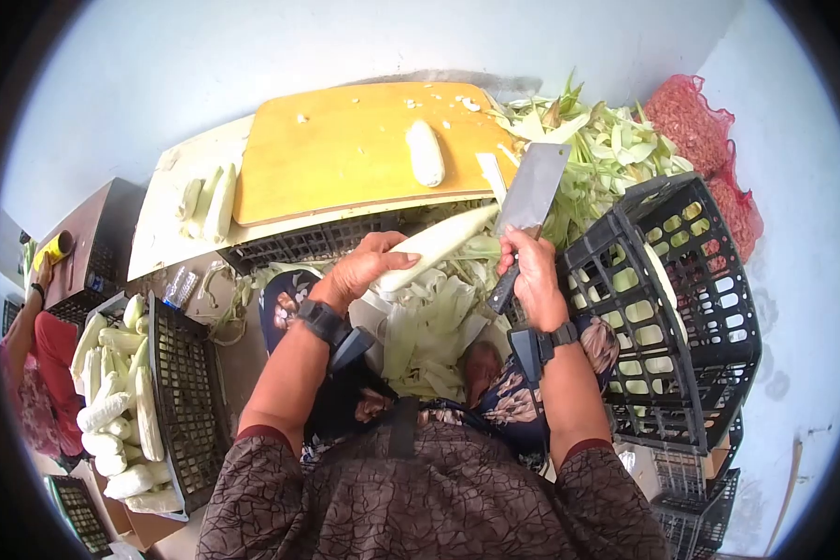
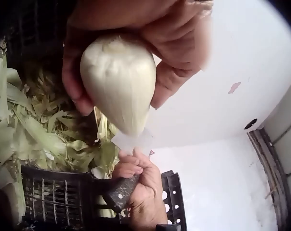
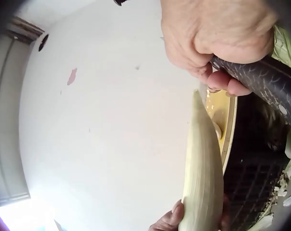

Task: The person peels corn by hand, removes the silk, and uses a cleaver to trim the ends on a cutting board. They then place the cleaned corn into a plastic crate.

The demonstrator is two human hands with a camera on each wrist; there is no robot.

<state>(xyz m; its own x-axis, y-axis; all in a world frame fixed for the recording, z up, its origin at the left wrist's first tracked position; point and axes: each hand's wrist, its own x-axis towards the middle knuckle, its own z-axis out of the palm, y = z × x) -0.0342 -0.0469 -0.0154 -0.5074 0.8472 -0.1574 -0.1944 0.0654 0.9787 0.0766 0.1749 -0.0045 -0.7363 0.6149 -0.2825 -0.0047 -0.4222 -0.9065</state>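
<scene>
My left hand point(image 1: 357, 273) grips a pale, husk-covered ear of corn point(image 1: 450, 241) by its thick end, fingers and thumb round it. The narrow tip points to the right, close by the cleaver point(image 1: 536, 183). My right hand point(image 1: 530, 269) holds that cleaver by its dark handle point(image 3: 261, 82), the broad blade slanting up and away. In the left wrist view the blunt base of the corn point(image 2: 117, 79) faces the camera. Beyond both hands, another ear of corn point(image 1: 426, 154) lies on the yellow cutting board point(image 1: 317, 154).
Loose husks point(image 1: 429, 341) fill the space between the knees; more husks point(image 1: 616, 145) are heaped right of the board. A black crate point(image 1: 639, 373) stands tilted at the right. At left, another crate point(image 1: 191, 401) sits beside piled corn point(image 1: 112, 411), near another person's arm point(image 1: 23, 327).
</scene>
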